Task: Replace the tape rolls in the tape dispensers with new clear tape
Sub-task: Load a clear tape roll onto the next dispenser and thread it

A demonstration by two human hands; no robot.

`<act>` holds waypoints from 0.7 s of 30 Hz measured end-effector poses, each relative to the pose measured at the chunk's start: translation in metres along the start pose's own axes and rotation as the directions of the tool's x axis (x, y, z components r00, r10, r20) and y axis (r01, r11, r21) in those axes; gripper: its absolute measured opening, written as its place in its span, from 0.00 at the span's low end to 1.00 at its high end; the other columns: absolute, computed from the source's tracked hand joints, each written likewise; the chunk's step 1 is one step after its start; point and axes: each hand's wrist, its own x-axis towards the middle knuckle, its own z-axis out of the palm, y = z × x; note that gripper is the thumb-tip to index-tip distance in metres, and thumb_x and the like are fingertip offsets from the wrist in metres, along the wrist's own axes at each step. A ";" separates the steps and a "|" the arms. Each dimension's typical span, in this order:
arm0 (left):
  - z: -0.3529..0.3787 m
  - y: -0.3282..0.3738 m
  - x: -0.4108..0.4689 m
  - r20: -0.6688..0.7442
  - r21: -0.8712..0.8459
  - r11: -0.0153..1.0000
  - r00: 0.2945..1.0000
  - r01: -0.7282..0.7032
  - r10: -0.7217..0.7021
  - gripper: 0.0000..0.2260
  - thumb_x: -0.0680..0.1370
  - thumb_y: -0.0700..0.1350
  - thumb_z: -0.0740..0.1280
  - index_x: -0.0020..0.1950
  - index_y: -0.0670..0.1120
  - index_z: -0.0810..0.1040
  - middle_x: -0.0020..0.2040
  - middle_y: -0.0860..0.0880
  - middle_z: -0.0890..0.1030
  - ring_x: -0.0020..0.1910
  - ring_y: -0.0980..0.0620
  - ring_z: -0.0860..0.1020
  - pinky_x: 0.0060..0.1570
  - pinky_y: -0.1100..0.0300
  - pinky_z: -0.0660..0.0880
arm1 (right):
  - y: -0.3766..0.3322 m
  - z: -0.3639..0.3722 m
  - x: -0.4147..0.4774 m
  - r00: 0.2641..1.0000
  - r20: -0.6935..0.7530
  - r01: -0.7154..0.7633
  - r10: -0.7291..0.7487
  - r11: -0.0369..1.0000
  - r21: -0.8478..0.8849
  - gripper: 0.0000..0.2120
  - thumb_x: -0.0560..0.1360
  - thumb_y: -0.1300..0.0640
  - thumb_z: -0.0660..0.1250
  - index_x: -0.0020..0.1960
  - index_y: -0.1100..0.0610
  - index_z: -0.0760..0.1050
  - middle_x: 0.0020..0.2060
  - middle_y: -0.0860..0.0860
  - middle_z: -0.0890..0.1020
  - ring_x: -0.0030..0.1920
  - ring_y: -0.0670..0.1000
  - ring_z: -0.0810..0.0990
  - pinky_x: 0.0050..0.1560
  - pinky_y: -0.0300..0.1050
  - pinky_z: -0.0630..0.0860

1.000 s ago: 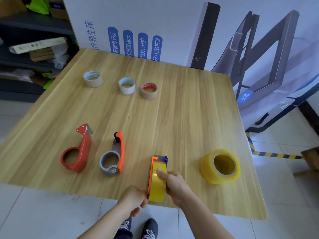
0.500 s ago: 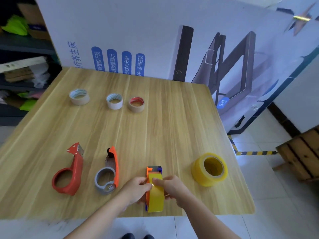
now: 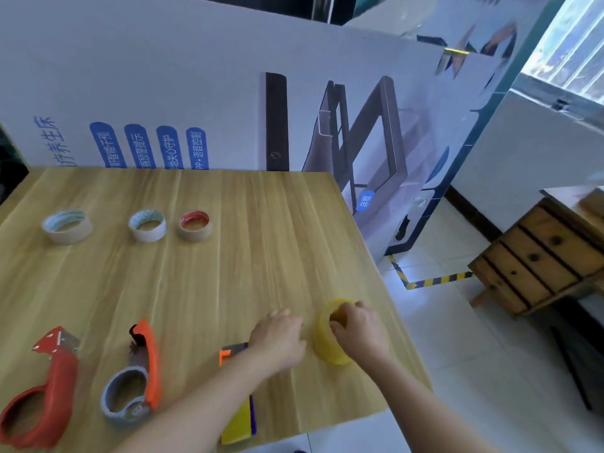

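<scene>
Half a second before, both hands had held the loaded dispenser (image 3: 240,420); now it lay alone on the table (image 3: 228,256), left of the roll (image 3: 324,346) and partly under the left forearm. The right hand (image 3: 358,335) had moved to the roll and gripped it from above, fingers curled over its rim. The left hand (image 3: 277,338) hovered just left of the roll, fingers loosely curled and holding nothing. The roll was thick, glossy and translucent yellow, and it lay flat near the table's right edge, blurred by motion. Two empty dispensers lay farther left of it, one red (image 3: 49,397) and one grey and orange (image 3: 137,380).
</scene>
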 end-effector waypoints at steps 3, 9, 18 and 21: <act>0.009 0.032 0.022 0.001 0.021 1.000 1.000 0.008 -0.008 0.20 0.78 0.52 0.60 0.68 0.47 0.69 0.69 0.45 0.69 0.70 0.44 0.66 0.66 0.49 0.68 | 0.029 -0.003 0.012 1.000 0.012 -0.017 0.018 0.997 -0.077 0.15 0.77 0.49 0.64 0.62 0.54 0.72 0.60 0.52 0.74 0.63 0.54 0.71 0.49 0.46 0.74; 0.026 0.074 0.064 -0.049 -0.069 0.989 0.990 0.132 -0.136 0.18 0.79 0.52 0.61 0.65 0.46 0.68 0.64 0.45 0.72 0.65 0.44 0.71 0.60 0.51 0.71 | 0.065 0.000 0.037 0.989 0.149 -0.012 0.021 0.998 -0.064 0.20 0.78 0.48 0.63 0.67 0.53 0.65 0.61 0.53 0.73 0.63 0.55 0.73 0.50 0.47 0.74; 0.045 0.078 0.086 -0.090 -0.212 0.948 0.961 0.238 -0.261 0.22 0.76 0.43 0.59 0.71 0.50 0.66 0.67 0.49 0.71 0.62 0.45 0.75 0.56 0.54 0.74 | 0.087 0.003 0.064 0.985 0.171 0.002 -0.026 0.990 0.144 0.19 0.76 0.61 0.58 0.65 0.53 0.71 0.54 0.54 0.78 0.52 0.58 0.79 0.43 0.45 0.72; 0.036 0.069 0.090 -0.164 -0.418 0.890 0.949 0.182 -0.271 0.20 0.77 0.51 0.64 0.69 0.53 0.71 0.66 0.50 0.72 0.62 0.50 0.74 0.59 0.58 0.72 | 0.086 -0.011 0.072 0.984 0.175 -0.022 -0.018 0.974 0.224 0.20 0.76 0.57 0.60 0.67 0.50 0.72 0.55 0.53 0.81 0.56 0.57 0.80 0.49 0.44 0.73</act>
